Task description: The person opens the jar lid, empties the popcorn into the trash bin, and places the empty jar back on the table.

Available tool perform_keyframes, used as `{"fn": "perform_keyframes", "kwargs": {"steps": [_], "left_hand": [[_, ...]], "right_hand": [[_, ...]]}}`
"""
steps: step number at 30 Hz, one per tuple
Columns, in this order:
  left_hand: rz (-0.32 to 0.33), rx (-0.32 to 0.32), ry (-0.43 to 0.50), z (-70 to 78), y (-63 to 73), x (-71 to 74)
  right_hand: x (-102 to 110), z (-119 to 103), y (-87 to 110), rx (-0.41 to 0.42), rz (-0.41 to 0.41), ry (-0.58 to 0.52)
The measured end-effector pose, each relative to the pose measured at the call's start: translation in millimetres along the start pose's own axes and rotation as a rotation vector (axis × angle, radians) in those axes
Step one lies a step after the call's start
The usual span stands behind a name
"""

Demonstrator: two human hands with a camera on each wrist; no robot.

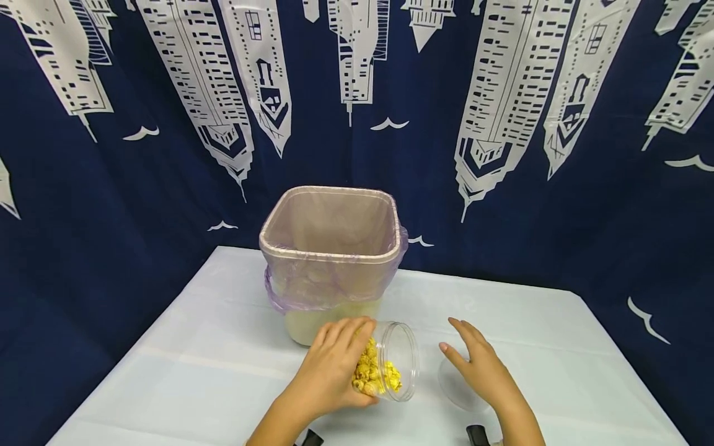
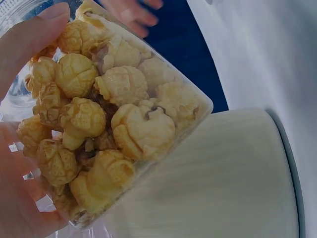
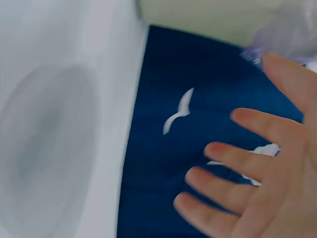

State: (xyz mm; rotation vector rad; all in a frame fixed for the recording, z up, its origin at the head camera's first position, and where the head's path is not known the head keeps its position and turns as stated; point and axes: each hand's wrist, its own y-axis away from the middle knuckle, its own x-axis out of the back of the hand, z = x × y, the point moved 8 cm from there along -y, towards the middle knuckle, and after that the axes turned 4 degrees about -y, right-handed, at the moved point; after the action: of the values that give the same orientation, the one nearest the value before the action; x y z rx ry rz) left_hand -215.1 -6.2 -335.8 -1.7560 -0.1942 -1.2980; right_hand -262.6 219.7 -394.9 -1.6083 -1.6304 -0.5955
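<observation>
My left hand (image 1: 338,365) grips a clear plastic jar (image 1: 411,361) tipped on its side, its wide mouth facing right. Yellow popcorn (image 1: 368,371) lies inside the jar, some of it near the mouth. Close up in the left wrist view, caramel-coloured popcorn (image 2: 124,84) presses against the jar's clear wall, with thumb and fingers round it. My right hand (image 1: 484,367) hovers to the right of the jar with fingers spread and nothing in them. Below it on the table lies a round clear lid (image 1: 460,387), partly covered by the hand in the head view.
A cream bin (image 1: 329,316) lined with a translucent purple bag (image 1: 334,275) stands behind the jar, its top uncovered. The table (image 1: 184,359) has a white cover. Behind it hangs a navy curtain (image 1: 413,167) printed with white buildings and birds.
</observation>
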Motion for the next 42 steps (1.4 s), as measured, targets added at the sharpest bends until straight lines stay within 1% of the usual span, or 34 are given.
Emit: {"fn": "perform_keyframes", "kwargs": {"steps": [3, 5, 8, 10, 12, 14, 17, 19, 21, 23, 26, 30, 34, 37, 40, 42], "left_hand": [[0.023, 0.005, 0.003, 2.6, 1.2, -1.8], [0.041, 0.006, 0.005, 3.8, 1.9, -2.0], [0.056, 0.004, 0.007, 5.1, 2.4, -2.1], [0.057, 0.004, 0.006, 5.5, 2.5, -2.3], [0.056, 0.004, 0.004, 5.9, 2.5, -2.2], [0.053, 0.002, 0.002, 6.3, 2.2, -2.1], [0.047, 0.000, 0.006, 7.4, 1.2, -2.2], [0.041, -0.001, 0.008, 8.1, 0.3, -2.7], [0.035, -0.002, 0.011, 8.9, -0.6, -3.0], [0.026, -0.002, 0.012, 9.1, -1.1, -3.1], [0.021, 0.009, 0.008, 6.5, -0.7, -1.4], [0.038, 0.037, 0.002, -1.6, 0.7, 4.2], [0.083, 0.040, 0.024, -8.3, 0.8, 12.8], [0.124, 0.055, 0.044, -15.2, 1.9, 22.4], [0.178, 0.099, 0.058, -25.7, 5.9, 37.7], [0.227, 0.138, 0.066, -33.8, 9.8, 51.9]], "right_hand": [[19.4, -21.5, -3.6, 0.106, 0.089, -0.102], [32.4, -38.5, -10.5, 0.169, 0.125, -0.171], [51.4, -68.7, -25.9, 0.248, 0.144, -0.265], [60.7, -88.8, -40.6, 0.279, 0.126, -0.311], [66.3, -107.0, -57.6, 0.275, 0.087, -0.320], [69.8, -123.1, -75.7, 0.253, 0.046, -0.316], [71.8, -143.4, -100.9, 0.216, 0.014, -0.250], [69.9, -152.9, -114.1, 0.193, -0.005, -0.231], [64.7, -157.4, -122.7, 0.160, -0.030, -0.218], [57.7, -158.0, -126.5, 0.132, -0.063, -0.246], [49.3, -156.2, -126.1, 0.105, -0.085, -0.298], [41.8, -155.0, -124.2, 0.104, -0.096, -0.353], [38.5, -156.2, -124.9, 0.109, -0.100, -0.366], [38.5, -158.9, -126.3, 0.111, -0.087, -0.343], [37.5, -162.5, -127.6, 0.108, -0.088, -0.332], [36.5, -164.6, -128.1, 0.105, -0.095, -0.330]]}}
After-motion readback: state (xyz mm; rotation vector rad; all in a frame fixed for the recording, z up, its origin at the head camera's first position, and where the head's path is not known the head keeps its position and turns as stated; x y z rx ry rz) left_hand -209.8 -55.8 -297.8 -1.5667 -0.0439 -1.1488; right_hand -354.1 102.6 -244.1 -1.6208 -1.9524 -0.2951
